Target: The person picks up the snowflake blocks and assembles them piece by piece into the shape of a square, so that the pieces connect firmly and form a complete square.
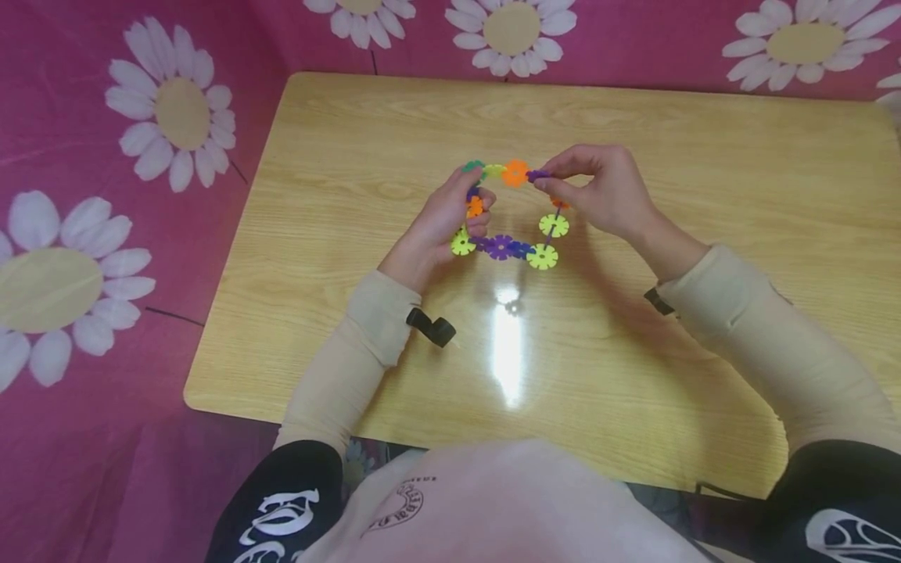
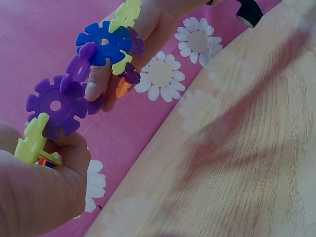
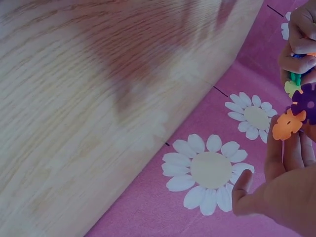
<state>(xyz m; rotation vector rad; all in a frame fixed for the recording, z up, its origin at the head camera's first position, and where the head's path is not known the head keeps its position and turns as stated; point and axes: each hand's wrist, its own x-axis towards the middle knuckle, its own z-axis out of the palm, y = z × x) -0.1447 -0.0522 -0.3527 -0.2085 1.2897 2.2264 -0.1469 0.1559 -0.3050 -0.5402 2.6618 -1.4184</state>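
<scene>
A closed loop of slotted plastic snowflake discs is held up over the table between both hands, with yellow, purple, blue, orange and green pieces joined edge to edge. My left hand grips the loop's left side, thumb by the green disc at the upper corner and fingers curled behind an orange disc. At the upper right corner, thumb and forefinger of my right hand pinch a purple disc, beside an orange disc. In the right wrist view, an orange disc overlaps the right hand's fingers.
Beneath the hands lies a light wood-grain table with a bright light reflection near its middle. Pink cloth with white daisies hangs behind and to the left. A black strap sticks out from the left cuff.
</scene>
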